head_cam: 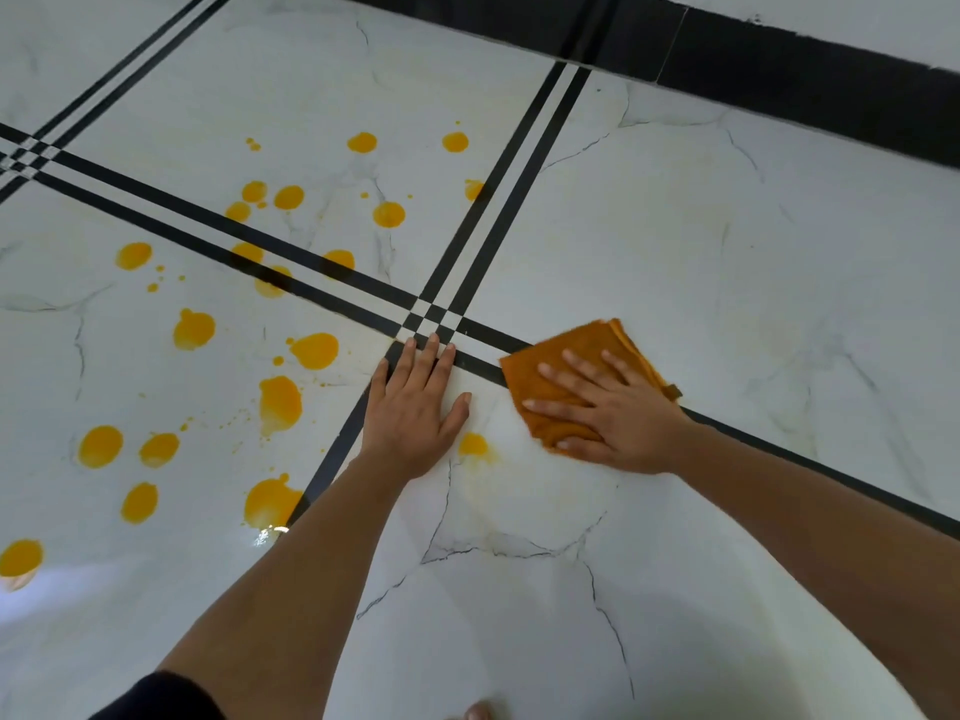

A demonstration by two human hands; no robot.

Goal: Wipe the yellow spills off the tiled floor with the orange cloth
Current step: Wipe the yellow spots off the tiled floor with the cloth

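Note:
A folded orange cloth lies on the white marble floor across a black tile stripe. My right hand presses flat on it with straight, spread fingers. My left hand rests flat on the floor just left of the cloth, fingertips at the crossing of the black stripes. A small yellow spill sits between the two hands, with a faint yellow smear around it. Several yellow spills are scattered over the tiles to the left and farther back.
Double black stripes cross the white tiled floor. A black skirting band runs along the wall at the top right. A dark sleeve or knee shows at the bottom left, and a toe at the bottom edge.

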